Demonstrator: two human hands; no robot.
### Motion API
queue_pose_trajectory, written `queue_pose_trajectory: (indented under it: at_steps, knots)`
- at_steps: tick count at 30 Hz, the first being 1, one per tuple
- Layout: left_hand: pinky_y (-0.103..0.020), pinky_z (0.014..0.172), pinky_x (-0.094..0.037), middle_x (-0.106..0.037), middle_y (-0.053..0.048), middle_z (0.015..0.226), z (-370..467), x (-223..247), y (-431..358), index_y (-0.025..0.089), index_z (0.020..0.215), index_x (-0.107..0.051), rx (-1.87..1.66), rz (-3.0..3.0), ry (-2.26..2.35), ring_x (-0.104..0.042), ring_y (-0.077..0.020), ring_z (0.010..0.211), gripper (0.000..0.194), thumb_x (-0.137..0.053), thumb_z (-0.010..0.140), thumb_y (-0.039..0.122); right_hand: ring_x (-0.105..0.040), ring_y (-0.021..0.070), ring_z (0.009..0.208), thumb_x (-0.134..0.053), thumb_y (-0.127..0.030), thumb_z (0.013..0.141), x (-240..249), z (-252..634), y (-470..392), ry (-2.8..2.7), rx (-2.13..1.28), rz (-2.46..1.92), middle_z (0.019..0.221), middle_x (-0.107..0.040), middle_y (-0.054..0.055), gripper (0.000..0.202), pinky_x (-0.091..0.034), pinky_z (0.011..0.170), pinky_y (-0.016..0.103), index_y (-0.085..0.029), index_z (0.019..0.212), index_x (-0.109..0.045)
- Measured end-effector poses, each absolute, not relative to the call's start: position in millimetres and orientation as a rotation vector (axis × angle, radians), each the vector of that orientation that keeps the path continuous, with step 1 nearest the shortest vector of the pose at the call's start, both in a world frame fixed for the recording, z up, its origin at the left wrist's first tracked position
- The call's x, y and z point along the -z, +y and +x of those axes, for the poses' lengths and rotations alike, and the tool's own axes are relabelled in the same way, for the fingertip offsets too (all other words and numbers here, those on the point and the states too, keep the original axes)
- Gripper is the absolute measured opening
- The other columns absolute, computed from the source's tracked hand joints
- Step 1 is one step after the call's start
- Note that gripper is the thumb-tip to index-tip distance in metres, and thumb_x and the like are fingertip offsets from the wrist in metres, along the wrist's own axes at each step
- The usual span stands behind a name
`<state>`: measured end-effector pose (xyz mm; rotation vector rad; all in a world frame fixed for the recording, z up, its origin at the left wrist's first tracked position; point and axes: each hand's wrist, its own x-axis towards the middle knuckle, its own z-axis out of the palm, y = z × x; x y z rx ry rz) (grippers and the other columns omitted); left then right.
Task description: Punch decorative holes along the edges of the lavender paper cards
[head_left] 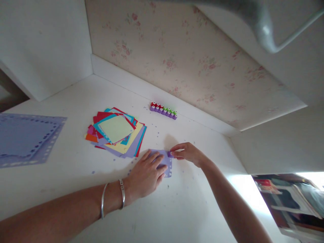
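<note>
Under the spread fingers of my left hand (149, 170) a small lavender paper sheet (167, 171) lies flat on the white tabletop (162, 219). Punched holes run along the sheet's right and lower edges. My right hand (188, 153) pinches a small purple craft punch (169, 154) at the sheet's upper right edge. Fingers and paper hide part of the punch. Tiny lavender cut-outs are scattered around both hands. Two silver bangles circle my left wrist.
Beyond my left hand lies a pile of coloured paper (117, 130). Larger lavender sheets (25, 135) with punched borders rest at the far left. A row of small purple, red and green punches (163, 110) stands near the back wall (164, 60), which has floral paper.
</note>
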<state>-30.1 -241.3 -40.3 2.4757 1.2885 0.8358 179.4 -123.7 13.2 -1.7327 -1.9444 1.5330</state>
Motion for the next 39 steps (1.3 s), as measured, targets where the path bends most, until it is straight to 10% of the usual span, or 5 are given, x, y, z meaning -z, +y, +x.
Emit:
queue_pose_trajectory:
  at_steps: [18, 39]
  knots:
    - [-0.053, 0.11, -0.021, -0.054, -0.009, 0.128, -31, 36, -239, 0.024, 0.115, -0.064, -0.799, 2.479, 1.272, -0.043, -0.0266, 0.123, 0.028, -0.051, 0.091, 0.03, -0.062, 0.014, 0.054, -0.079, -0.023, 0.058, -28, 157, -108, -2.08, -1.5, -1.863, 0.058, -0.069, 0.004, 0.008, -0.053, 0.055, 0.026, -0.02, 0.063, -0.076]
    - [-0.054, 0.11, -0.023, -0.053, -0.007, 0.133, -31, 35, -240, 0.027, 0.117, -0.063, -0.782, 2.505, 1.292, -0.043, -0.0263, 0.124, 0.029, -0.051, 0.092, 0.031, -0.066, 0.0177, 0.08, -0.074, -0.034, 0.067, -45, 200, -106, -2.227, -1.6, -1.838, 0.087, -0.074, 0.004, 0.027, -0.055, 0.071, 0.027, -0.022, 0.091, -0.076]
